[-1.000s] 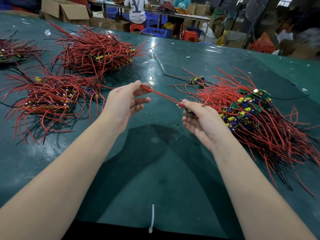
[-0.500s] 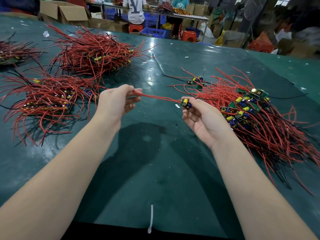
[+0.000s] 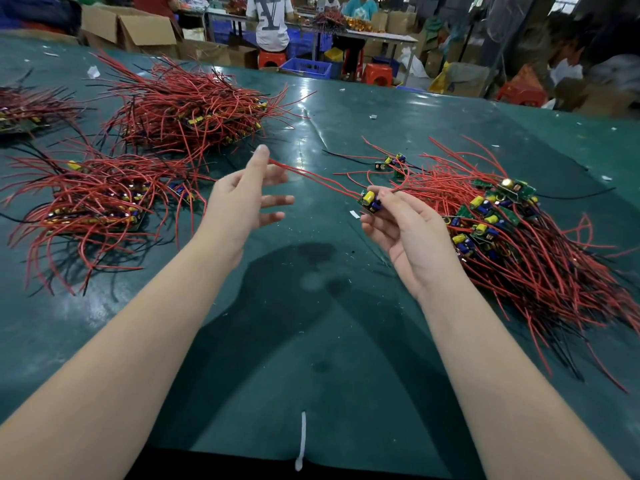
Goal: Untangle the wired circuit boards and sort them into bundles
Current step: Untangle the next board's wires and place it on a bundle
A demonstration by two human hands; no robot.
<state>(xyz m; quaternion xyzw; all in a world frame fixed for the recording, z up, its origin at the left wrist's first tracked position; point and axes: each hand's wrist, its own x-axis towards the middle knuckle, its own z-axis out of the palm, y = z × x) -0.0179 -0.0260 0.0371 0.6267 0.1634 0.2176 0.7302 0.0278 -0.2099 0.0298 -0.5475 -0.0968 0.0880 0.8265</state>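
Two sorted bundles and of red-wired boards lie left on the green bench, a tangled pile right. Cardboard boxes and seated workers fill the room behind. The right hand pinches a small circuit board above the bench; its red wires stretch toward the left hand, fingers spread, seemingly just touching them.
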